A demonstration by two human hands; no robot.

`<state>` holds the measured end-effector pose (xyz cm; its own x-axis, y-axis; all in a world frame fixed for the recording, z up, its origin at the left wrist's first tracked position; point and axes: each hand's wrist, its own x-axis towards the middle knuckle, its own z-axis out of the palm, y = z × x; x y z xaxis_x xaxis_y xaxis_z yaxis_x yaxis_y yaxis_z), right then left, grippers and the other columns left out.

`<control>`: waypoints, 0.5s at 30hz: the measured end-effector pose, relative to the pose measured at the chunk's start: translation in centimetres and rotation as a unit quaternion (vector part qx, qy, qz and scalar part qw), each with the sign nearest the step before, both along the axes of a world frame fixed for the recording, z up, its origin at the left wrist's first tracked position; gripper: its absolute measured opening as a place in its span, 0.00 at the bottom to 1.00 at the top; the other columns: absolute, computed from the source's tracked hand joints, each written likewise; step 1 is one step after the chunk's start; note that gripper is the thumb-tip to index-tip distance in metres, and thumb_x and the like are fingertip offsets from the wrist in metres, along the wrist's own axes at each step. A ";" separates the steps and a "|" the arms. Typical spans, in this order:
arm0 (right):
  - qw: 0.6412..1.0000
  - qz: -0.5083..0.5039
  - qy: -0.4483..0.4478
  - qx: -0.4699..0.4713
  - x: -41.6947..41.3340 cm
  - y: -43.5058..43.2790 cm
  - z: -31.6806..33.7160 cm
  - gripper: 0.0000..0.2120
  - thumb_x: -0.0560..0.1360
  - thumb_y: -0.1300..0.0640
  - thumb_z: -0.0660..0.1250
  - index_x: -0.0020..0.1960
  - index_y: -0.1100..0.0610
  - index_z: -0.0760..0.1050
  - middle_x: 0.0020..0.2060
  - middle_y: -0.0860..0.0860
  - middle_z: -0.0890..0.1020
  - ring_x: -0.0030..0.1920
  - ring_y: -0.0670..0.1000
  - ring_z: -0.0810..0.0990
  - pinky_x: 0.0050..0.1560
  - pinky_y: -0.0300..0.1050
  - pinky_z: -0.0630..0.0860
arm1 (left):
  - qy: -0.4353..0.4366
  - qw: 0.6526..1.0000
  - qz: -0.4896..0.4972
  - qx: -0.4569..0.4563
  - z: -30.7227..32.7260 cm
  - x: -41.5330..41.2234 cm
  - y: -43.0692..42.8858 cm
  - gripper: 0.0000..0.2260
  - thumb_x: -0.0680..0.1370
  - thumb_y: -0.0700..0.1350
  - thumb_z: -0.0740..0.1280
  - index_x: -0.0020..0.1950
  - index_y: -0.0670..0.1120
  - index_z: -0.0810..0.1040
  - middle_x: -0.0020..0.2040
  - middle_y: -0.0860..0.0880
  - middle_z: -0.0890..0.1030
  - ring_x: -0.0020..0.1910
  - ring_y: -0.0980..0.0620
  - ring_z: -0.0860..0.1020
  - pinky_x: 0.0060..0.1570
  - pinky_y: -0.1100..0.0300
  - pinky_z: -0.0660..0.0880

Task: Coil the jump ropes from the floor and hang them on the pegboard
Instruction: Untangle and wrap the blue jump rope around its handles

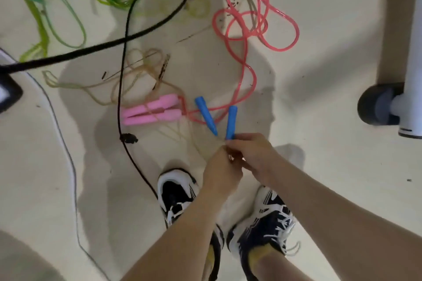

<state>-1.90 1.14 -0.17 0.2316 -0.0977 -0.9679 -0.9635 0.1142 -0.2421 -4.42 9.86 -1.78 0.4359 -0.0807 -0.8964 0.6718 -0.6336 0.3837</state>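
While a green rope [43, 34] tangles at upper left beside a looping black cord [124, 52], two pink handles [148, 112] lie together on the floor [319, 166]. Two blue handles [205, 115] form a V (their pale cord [214, 138] barely shows): the left hand [220, 171] pinches that cord, the right hand [251, 155] one handle's tip. A red rope [245, 52] coils above; bare floor reaches the wheeled post [414, 64].

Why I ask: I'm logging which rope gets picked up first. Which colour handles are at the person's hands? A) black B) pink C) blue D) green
C: the right hand pinches the near end of one blue handle, the other blue handle ends beside the left hand; the pink handles lie apart on the floor.
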 end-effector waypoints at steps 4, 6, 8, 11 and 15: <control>0.975 -0.218 -0.038 0.008 2.5 -2.5 10.0 0.07 0.76 0.59 0.66 0.50 0.58 0.83 0.37 0.53 0.76 0.42 0.51 0.75 0.40 0.44 0.73 | -0.064 0.996 0.019 -0.061 10.8 3.5 -0.2 0.11 0.82 0.48 0.55 0.47 0.47 0.75 0.37 0.47 0.81 0.35 0.48 0.76 0.39 0.52 0.72; 0.976 -0.196 -0.078 0.058 4.0 -2.6 17.4 0.06 0.74 0.55 0.69 0.49 0.52 0.84 0.42 0.56 0.79 0.44 0.53 0.75 0.42 0.48 0.70 | -0.102 0.988 0.058 -0.100 18.5 6.3 -0.7 0.11 0.82 0.48 0.55 0.47 0.49 0.76 0.36 0.50 0.80 0.36 0.48 0.77 0.41 0.50 0.75; 0.973 -0.155 -0.107 0.134 5.7 -2.0 25.5 0.11 0.72 0.44 0.69 0.46 0.49 0.84 0.40 0.56 0.78 0.41 0.53 0.75 0.43 0.47 0.68 | -0.134 0.975 0.106 -0.140 27.1 9.5 -0.9 0.11 0.81 0.47 0.56 0.44 0.53 0.75 0.33 0.51 0.78 0.36 0.49 0.77 0.41 0.48 0.76; 0.969 -0.105 -0.171 0.144 8.7 -1.1 37.2 0.23 0.80 0.38 0.49 0.42 0.43 0.81 0.36 0.44 0.82 0.41 0.46 0.80 0.46 0.42 0.74 | -0.163 0.936 0.204 -0.235 40.6 14.3 -0.4 0.09 0.82 0.43 0.57 0.47 0.45 0.75 0.29 0.48 0.76 0.27 0.52 0.73 0.29 0.59 0.72; 0.941 0.044 -0.247 0.228 10.6 0.0 52.5 0.27 0.74 0.30 0.57 0.63 0.46 0.76 0.56 0.48 0.83 0.60 0.48 0.79 0.62 0.53 0.72 | -0.179 0.861 0.316 -0.355 58.7 19.8 2.3 0.09 0.83 0.42 0.55 0.53 0.43 0.75 0.29 0.46 0.75 0.21 0.54 0.70 0.21 0.68 0.64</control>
